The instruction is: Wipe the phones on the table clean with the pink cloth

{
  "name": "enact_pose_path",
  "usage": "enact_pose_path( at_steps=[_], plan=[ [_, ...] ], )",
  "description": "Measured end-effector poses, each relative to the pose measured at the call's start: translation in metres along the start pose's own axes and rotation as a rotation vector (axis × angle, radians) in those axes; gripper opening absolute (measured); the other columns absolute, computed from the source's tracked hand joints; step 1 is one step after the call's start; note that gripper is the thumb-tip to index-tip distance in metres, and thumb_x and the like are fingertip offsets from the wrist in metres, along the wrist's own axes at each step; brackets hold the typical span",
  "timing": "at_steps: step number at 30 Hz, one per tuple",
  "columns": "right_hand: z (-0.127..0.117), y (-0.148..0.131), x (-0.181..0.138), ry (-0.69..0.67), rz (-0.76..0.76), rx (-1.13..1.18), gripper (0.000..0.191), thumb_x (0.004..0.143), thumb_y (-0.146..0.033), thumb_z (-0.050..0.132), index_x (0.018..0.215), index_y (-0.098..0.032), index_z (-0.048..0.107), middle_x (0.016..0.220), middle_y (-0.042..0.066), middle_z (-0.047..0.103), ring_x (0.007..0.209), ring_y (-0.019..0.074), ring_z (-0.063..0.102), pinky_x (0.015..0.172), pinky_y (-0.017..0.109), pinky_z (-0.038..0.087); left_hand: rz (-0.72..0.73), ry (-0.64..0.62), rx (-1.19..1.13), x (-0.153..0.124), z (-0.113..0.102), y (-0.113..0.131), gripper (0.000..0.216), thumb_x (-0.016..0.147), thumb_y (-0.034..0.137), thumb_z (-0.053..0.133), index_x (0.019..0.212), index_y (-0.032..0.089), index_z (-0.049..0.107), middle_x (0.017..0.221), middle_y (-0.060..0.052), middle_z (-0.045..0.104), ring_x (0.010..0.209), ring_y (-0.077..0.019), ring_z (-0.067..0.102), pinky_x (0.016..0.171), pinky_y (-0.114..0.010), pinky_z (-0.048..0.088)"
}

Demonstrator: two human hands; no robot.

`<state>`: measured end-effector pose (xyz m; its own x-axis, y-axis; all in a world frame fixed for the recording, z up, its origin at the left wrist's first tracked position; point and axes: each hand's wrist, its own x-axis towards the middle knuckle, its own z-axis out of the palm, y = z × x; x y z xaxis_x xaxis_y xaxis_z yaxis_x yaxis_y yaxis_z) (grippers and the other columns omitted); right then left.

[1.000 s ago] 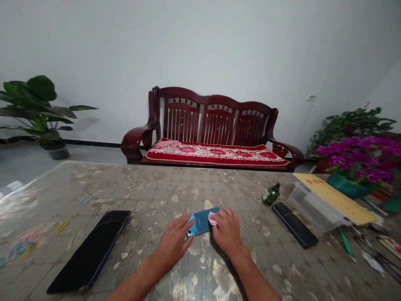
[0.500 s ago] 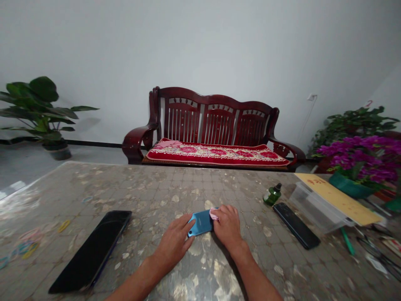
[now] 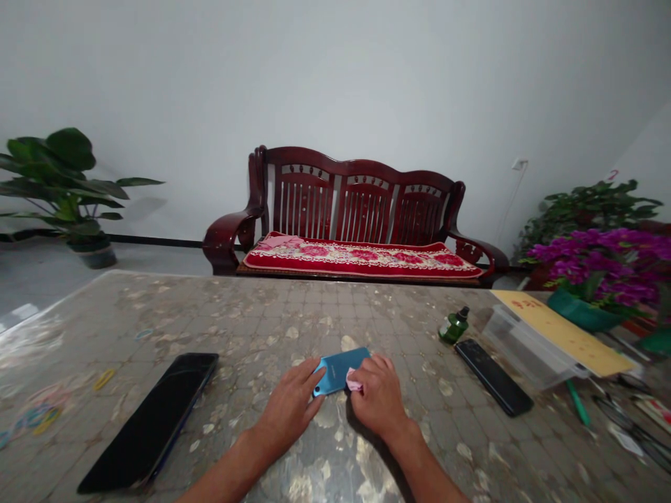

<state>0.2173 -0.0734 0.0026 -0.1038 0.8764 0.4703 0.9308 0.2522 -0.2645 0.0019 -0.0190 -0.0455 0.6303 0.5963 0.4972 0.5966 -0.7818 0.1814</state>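
Observation:
A blue phone (image 3: pixel 340 369) lies back side up on the patterned tabletop, its camera corner toward the left. My left hand (image 3: pixel 293 392) grips the phone's left end, thumb on the near edge and fingers over the far side. In my right hand (image 3: pixel 378 392) a small pink cloth (image 3: pixel 354 380) is bunched between closed fingers. That cloth rests at the phone's near right edge, and the fingers hide part of it.
A black tablet (image 3: pixel 152 423) lies to the left, near rubber bands (image 3: pixel 42 412). On the right are a green bottle (image 3: pixel 453 325), a black phone (image 3: pixel 494 377), a clear plastic box (image 3: pixel 516 342) and a flower pot (image 3: pixel 584 309). A wooden bench (image 3: pixel 361 199) stands beyond the table (image 3: pixel 235 314).
My right hand has drawn the pink cloth from the phone's far right end down toward its near edge, uncovering more of the back. My left hand keeps its hold.

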Motion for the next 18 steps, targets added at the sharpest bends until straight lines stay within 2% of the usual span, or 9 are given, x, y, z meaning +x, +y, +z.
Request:
enact_pose_path(
  at_steps=[4,8,11,18],
  plan=[
    [0.0052,-0.0095,0.0011,0.002,-0.034,0.036,0.017,0.074,-0.010,0.059,0.076,-0.024,0.069,0.072,0.001,0.057,0.080,0.0183,0.048,0.092,0.033,0.031,-0.011,0.005,0.004,-0.0004,0.0030,0.0003,0.039,0.089,0.023,0.056,0.127,0.019,0.060,0.131,-0.012,0.063,0.119,-0.0275,0.061,0.100,-0.043,0.051],
    [0.0068,-0.0071,0.0038,0.021,0.013,0.013,0.021,0.080,-0.010,0.059,0.087,-0.026,0.071,0.079,0.002,0.060,0.084,0.0191,0.048,0.088,0.033,0.030,-0.022,0.006,-0.017,-0.0002,0.0031,0.0002,0.039,0.088,0.022,0.056,0.128,0.021,0.060,0.132,-0.011,0.063,0.119,-0.0269,0.061,0.101,-0.042,0.050],
    [0.0067,-0.0044,0.0040,0.019,0.032,0.007,0.021,0.080,-0.009,0.059,0.085,-0.025,0.071,0.077,0.002,0.059,0.082,0.0191,0.047,0.085,0.033,0.030,-0.012,-0.008,-0.011,0.0010,0.0007,0.0007,0.039,0.088,0.022,0.056,0.127,0.020,0.060,0.131,-0.012,0.063,0.118,-0.0267,0.061,0.101,-0.042,0.051],
    [0.0062,-0.0115,0.0010,-0.042,-0.082,0.090,0.020,0.076,-0.009,0.059,0.081,-0.024,0.071,0.074,0.001,0.057,0.082,0.0183,0.048,0.086,0.032,0.031,-0.010,0.008,-0.010,0.0002,0.0015,0.0007,0.039,0.089,0.023,0.055,0.128,0.020,0.059,0.130,-0.012,0.064,0.119,-0.0269,0.061,0.101,-0.043,0.050]
  ],
)
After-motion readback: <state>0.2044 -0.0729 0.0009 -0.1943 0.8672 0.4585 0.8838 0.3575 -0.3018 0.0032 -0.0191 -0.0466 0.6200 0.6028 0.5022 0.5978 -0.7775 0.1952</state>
